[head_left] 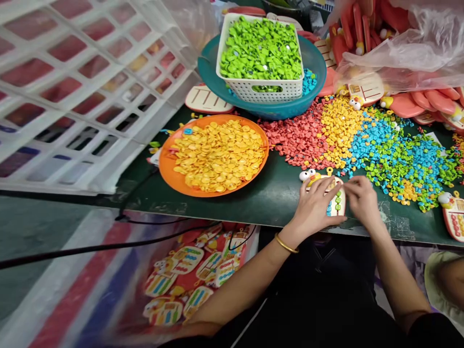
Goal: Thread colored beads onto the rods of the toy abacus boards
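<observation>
A cream toy board with a duck's head and bulging white eyes (339, 205) lies near the table's front edge, with blue and green beads in rows on it. My left hand (315, 205) spans the board, fingers over its top and thumb along the lower edge, gripping it. At the board's upper right, my right hand (362, 200) has its fingers pinched together; whatever is between them is hidden. Just beyond both hands spread loose piles of red beads (297, 137), yellow beads (340, 128), and mixed blue and green beads (395, 150).
An orange plate (167, 176) of yellow pieces sits left of my hands. Behind it, a teal basin (208, 63) bears a white basket (261, 90) of green pieces. A white crate (108, 159) stands at left. Finished-looking boards (186, 261) fill a bag below the table; another board (455, 217) lies right.
</observation>
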Tool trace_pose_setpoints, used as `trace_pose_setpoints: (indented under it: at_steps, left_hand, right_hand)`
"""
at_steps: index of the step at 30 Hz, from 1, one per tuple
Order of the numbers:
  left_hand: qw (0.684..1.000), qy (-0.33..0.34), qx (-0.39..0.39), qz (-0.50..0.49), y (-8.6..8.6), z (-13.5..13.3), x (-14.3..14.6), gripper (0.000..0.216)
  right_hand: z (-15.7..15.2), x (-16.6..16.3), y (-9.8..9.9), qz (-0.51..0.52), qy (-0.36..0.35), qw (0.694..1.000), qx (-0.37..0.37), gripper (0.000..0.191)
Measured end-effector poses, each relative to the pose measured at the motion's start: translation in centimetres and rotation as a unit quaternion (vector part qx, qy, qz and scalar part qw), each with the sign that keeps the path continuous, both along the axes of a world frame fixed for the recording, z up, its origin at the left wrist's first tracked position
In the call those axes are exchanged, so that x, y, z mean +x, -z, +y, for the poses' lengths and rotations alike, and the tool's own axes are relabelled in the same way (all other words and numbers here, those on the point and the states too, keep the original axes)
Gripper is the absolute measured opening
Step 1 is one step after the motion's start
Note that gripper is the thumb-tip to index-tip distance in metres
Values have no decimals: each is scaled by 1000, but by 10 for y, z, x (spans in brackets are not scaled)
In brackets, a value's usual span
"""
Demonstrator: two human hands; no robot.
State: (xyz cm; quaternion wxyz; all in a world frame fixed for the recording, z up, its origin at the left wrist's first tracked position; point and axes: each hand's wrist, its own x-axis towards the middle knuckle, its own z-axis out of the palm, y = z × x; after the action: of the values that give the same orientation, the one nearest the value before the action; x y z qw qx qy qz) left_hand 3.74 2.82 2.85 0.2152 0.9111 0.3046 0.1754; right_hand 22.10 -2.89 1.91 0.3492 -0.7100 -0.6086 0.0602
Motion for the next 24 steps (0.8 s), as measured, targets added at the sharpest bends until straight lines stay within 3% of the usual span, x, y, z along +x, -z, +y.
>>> trace_pose_setpoints:
  at_steps: [2, 4, 6, 9, 14, 17, 20, 22, 24]
  left_hand:
    - [1000, 4, 6, -1, 1, 1, 1, 78]
    - [1000, 8, 9, -8, 3, 3, 2, 75]
    - [1000, 17, 12, -13, 5, 4, 3, 75]
    - [999, 30, 9, -17, 7, 7, 5, 78]
    - [999, 23, -15, -41, 6, 7, 6, 102]
    - [999, 11, -20, -44, 4, 6, 6, 112]
    - [999, 25, -5, -30, 2, 7, 6, 100]
    - [999, 34, 6, -19, 1, 9, 6, 88]
    - [999, 37, 10, -18, 1, 10, 6, 77]
  right_hand:
    - [2, 25, -1, -23, 94, 995, -3, 29]
    - [8, 48, -3, -43, 144, 987, -48, 29]
    - [14, 61, -8, -42, 135, 985, -101, 27]
    - [21, 60, -18, -18, 118, 986, -113, 26]
    - [24, 15, -12, 137, -1, 988, -70, 27]
    - [20, -16, 0, 100, 20, 994, -35, 25]
    - [8, -25, 4, 56, 20, 998, -27, 28]
    - [-6, -14, 3, 60, 10, 998, -22, 28]
    - [-25, 11, 0, 51, 70, 996, 9, 26]
